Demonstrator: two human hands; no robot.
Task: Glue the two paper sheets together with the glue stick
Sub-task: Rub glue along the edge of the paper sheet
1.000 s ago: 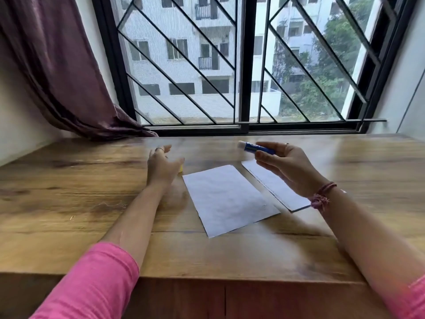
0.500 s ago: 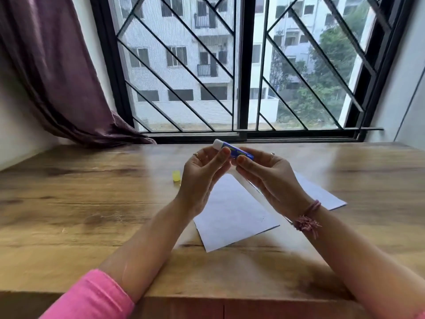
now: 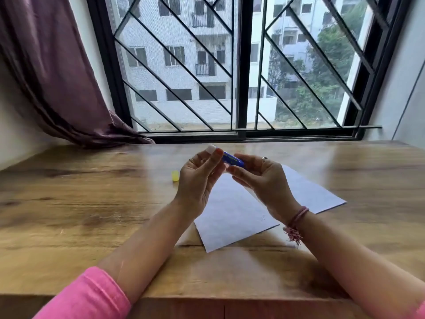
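Observation:
A blue glue stick (image 3: 231,159) with a white end is held above the table between both hands. My left hand (image 3: 198,180) pinches it near the white end. My right hand (image 3: 259,178) grips the blue body from the right. Under the hands lie two white paper sheets on the wooden table: the nearer sheet (image 3: 230,217) in the middle, and a second sheet (image 3: 310,192) to its right, partly hidden by my right wrist. A small yellow cap (image 3: 175,176) lies on the table left of my left hand.
The wooden table (image 3: 80,215) runs up to a barred window (image 3: 239,65) at the back. A purple curtain (image 3: 53,72) hangs at the left, its hem resting on the table's far left corner. A wall stands at the right.
My left hand left the yellow cap on the table and came up to the glue stick. Both hands now hold the stick over the sheets; the view shifted slightly.

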